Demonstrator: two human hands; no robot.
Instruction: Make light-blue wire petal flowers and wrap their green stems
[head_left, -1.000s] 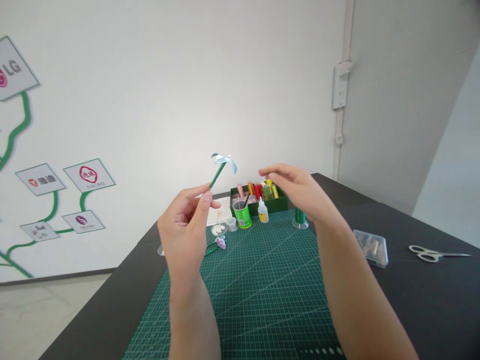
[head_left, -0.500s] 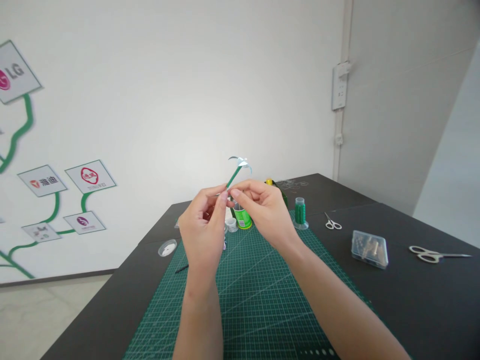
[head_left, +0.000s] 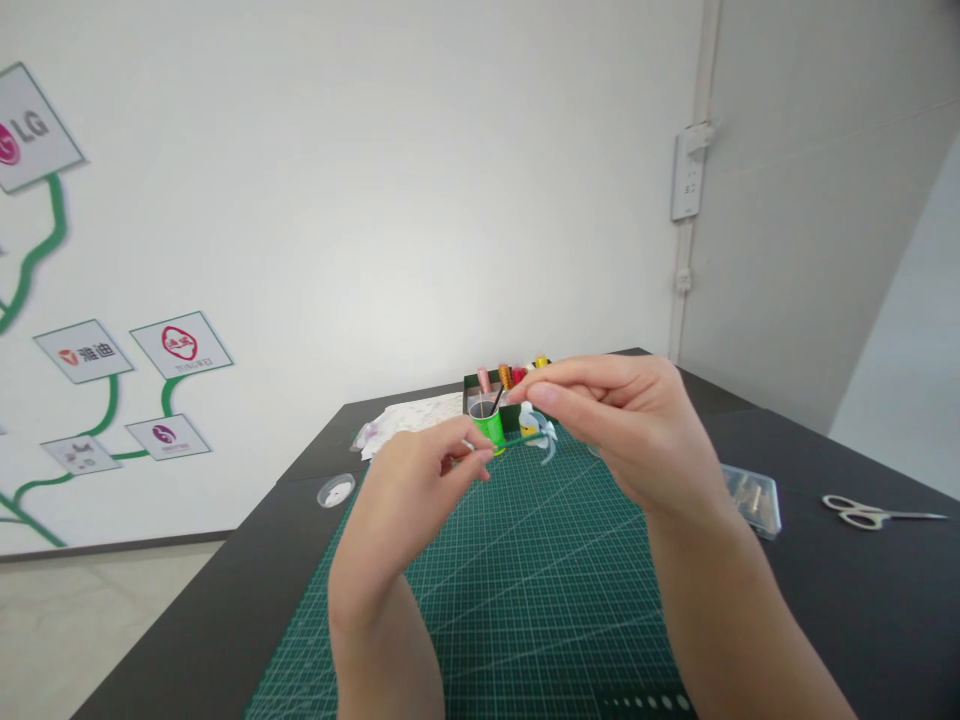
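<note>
My left hand [head_left: 409,505] is closed, and its fingertips pinch the thin green stem [head_left: 499,443] of a small flower. The stem lies almost level and points right. At its end sits a pale blue ribbon flower head [head_left: 541,432]. My right hand [head_left: 637,435] is raised over the flower head, with thumb and forefinger pressed together just above it. I cannot tell what that pinch grips. Both hands hover above the far part of a green cutting mat [head_left: 517,590].
The mat lies on a black table [head_left: 847,610]. Behind the hands stand a green can [head_left: 489,422] and a dark green box of thread spools [head_left: 510,378]. A clear plastic box [head_left: 756,497] and scissors [head_left: 870,512] lie to the right, a round lid [head_left: 335,490] and paper [head_left: 416,415] to the left.
The stem has tipped from upright to nearly level, with the flower head now lower and to the right. My right hand has moved from the stem to above the flower head.
</note>
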